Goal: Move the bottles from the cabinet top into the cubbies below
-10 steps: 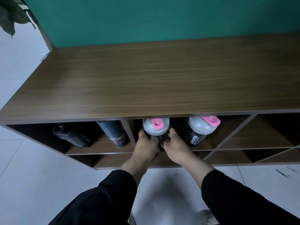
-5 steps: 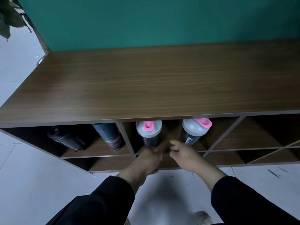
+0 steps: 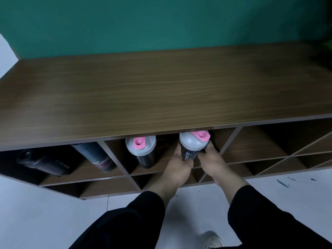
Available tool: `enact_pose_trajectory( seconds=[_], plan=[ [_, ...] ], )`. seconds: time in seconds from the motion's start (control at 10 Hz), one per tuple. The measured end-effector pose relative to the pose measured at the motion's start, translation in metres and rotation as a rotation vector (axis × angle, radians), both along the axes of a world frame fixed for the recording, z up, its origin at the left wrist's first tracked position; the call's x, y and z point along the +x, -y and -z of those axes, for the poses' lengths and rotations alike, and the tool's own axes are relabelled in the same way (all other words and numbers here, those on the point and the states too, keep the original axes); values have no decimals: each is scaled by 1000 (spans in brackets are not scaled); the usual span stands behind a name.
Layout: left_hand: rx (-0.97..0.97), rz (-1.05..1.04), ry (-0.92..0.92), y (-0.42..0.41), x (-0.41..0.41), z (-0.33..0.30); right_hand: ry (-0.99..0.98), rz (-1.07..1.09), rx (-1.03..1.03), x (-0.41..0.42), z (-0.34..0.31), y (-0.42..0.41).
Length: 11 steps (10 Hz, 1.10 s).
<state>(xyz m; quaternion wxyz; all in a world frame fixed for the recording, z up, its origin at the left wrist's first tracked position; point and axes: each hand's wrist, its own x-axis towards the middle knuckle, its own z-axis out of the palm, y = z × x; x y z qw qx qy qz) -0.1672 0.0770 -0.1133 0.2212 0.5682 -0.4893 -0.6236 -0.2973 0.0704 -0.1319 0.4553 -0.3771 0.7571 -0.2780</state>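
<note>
Green wall, wood cabinet top (image 3: 161, 90). Left hand (image 3: 178, 163) and right hand (image 3: 212, 159) both gripping the right shaker bottle (image 3: 192, 147), upright in the middle cubby (image 3: 222, 141) beside the other shaker (image 3: 142, 150).

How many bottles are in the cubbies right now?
4. Left cubby: a black bottle lying down and a dark bottle. Middle cubby: one shaker standing free, another shaker between both hands. More may be hidden deeper inside.

White lettering runs down the shaker bottle (image 3: 190, 150) between my hands, too blurred to read with certainty.
</note>
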Motion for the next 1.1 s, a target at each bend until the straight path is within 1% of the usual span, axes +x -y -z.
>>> enact_pose_trajectory(
  seconds=[0.1, 0.3, 0.7, 0.9, 1.0, 1.1],
  plan=[
    [-46, -7, 20, 8, -3, 3, 16, -14, -28, 6, -1, 1],
    [-49, -86, 33, 22, 3, 8, 32, -30, -36, 11, 4, 1],
    [-50, -30, 8, 20, 7, 14, 36, -32, -62, 13, 2, -3],
    [-53, -22, 59, 22, 8, 23, -7, -48, -79, 13, 5, -3],
    [-31, -85, 104, 24, 8, 19, -62, 10, 26, 12, 12, -5],
    [28, -201, 144, 20, 15, 16, -39, 53, 193, 18, 8, -13]
  ],
)
